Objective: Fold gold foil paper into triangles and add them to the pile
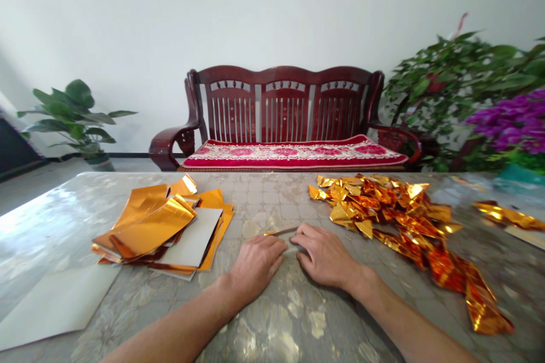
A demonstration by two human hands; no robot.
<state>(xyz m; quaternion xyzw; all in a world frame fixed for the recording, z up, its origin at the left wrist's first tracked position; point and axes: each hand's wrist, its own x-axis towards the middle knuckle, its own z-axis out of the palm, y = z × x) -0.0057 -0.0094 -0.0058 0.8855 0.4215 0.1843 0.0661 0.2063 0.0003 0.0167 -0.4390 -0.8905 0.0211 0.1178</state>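
Left hand (259, 261) and right hand (327, 255) rested on the worktop (272, 317), thin strip (281, 232) at their fingertips; couldn't tell whether either grip was clamped. Paper pile (155, 224) sat left, foil pieces (400, 210) right.

The left hand (259, 264) and right hand (326, 252) hid part of a thin strip (281, 232), so its full shape could not be told. The left edge cut off a pale sheet (51, 309); the right edge cropped blurred purple flowers (513, 119) and a gold foil piece (511, 216). The table (266, 198) hid the bench's (285, 110) feet.
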